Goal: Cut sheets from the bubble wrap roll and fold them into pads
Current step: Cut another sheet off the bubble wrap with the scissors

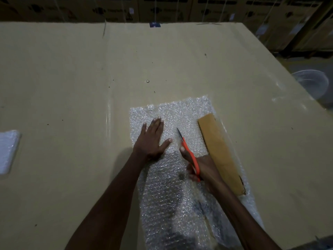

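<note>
A sheet of clear bubble wrap (182, 112) lies unrolled on the cardboard-covered table (72, 78), running from the middle toward me. My left hand (152, 141) presses flat on it, fingers spread. My right hand (200, 170) grips orange-handled scissors (189, 152), whose blades point away from me over the wrap, just right of the left hand. The brown cardboard core of the roll (219, 152) lies along the sheet's right edge, beside my right hand.
A folded bubble wrap pad (8, 150) sits at the table's left edge. Stacked cartons (162, 9) line the far side. A white fan (311, 83) stands off the table's right edge.
</note>
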{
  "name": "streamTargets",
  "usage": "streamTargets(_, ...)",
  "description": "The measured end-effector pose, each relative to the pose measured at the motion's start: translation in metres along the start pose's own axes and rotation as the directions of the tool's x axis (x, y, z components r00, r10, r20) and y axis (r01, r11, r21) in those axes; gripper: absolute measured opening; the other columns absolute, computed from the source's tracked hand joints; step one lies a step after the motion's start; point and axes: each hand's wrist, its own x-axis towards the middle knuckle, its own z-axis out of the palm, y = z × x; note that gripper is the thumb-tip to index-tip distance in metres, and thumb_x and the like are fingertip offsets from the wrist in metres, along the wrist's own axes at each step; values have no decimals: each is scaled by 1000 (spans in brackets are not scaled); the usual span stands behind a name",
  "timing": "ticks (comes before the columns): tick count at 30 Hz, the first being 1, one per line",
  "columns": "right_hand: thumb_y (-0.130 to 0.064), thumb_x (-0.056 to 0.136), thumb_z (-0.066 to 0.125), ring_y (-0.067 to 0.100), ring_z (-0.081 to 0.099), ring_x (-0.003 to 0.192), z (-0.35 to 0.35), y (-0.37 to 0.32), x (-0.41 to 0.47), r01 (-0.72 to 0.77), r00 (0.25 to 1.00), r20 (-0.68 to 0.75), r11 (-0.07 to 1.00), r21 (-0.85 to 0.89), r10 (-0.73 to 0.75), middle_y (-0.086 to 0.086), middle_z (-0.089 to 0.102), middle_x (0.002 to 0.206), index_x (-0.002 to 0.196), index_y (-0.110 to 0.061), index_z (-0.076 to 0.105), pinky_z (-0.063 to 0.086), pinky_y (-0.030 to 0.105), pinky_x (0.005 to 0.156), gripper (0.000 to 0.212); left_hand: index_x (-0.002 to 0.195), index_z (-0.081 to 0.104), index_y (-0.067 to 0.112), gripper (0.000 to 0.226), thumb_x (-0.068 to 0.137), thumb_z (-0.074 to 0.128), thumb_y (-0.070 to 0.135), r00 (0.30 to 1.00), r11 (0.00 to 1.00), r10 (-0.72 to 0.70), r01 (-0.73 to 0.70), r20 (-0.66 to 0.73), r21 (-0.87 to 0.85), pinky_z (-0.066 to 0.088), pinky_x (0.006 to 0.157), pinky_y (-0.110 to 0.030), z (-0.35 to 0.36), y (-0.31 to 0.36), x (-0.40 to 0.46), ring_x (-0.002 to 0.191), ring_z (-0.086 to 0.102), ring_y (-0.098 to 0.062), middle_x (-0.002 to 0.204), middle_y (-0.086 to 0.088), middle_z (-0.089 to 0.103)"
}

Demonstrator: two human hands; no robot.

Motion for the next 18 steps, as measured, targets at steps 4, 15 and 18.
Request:
streamTargets(4, -66, 68, 79, 17, 49, 39, 2, -4, 2, -3, 1000, -7, 1000, -29, 2, 13, 59, 55, 64, -4, 65, 35, 20, 40, 63, 157, 7, 10, 83, 97, 18, 67, 1000, 1000, -1, 1, -6, -4, -4, 122, -48, 0, 1, 0, 151, -8, -16, 165, -6, -3)
streamTargets(15, -68, 65, 80, 19, 50, 42, 5, -8, 13, 3, 1000, -16, 999, -33, -4, 12, 60, 56, 68, -3, 67, 37, 21, 41, 66, 157, 3, 12, 83, 97, 18, 67, 1000, 1000, -7, 7, -5, -10, -9, 121, -44, 1, 0, -1, 150, -13, -12, 165, -3, -7)
streamTargets(18, -72, 65, 78, 19, 53, 44, 8, -13, 17, 7, 1000, -9, 999, -38, -7, 10, 61, 54, 60, -8, 66, 40, 22, 45, 65, 157, 5, 11, 83, 97, 19, 67, 1000, 1000, 1, -1, -21, -7, -8, 122, -44, 1, 0, -2, 150, -11, -13, 165, -4, -5)
